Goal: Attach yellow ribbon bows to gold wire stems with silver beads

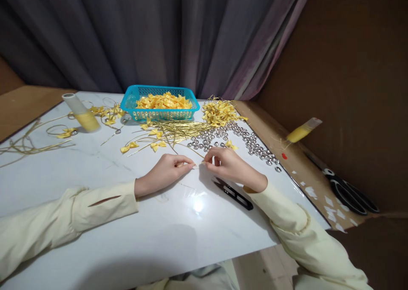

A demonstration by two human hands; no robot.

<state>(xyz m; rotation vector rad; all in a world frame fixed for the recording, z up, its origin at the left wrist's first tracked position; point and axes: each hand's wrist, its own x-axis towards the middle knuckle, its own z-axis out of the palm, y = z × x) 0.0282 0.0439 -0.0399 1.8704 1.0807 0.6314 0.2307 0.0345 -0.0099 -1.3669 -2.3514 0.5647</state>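
Note:
My left hand (167, 171) is closed in a pinch above the white table, with a thin end of gold cord (195, 165) at its fingertips. Just across from it, my right hand (228, 164) pinches gold cord too; a strand (195, 151) runs back from those fingers towards the pile. The fingertips almost meet but stay apart, and most of what they grip is hidden. Black thread snips (234, 194) lie under my right wrist. Behind the hands are loose yellow ribbon bows (158, 145) and a bundle of gold cords (181, 130).
A blue basket (127, 103) of yellow bows stands at the back. Right of it are a heap of corded bows (219, 111) and scattered silver beads (255, 145). Thread spools (81, 113) stand left and lie right (304, 129). Large scissors (347, 192) rest on cardboard.

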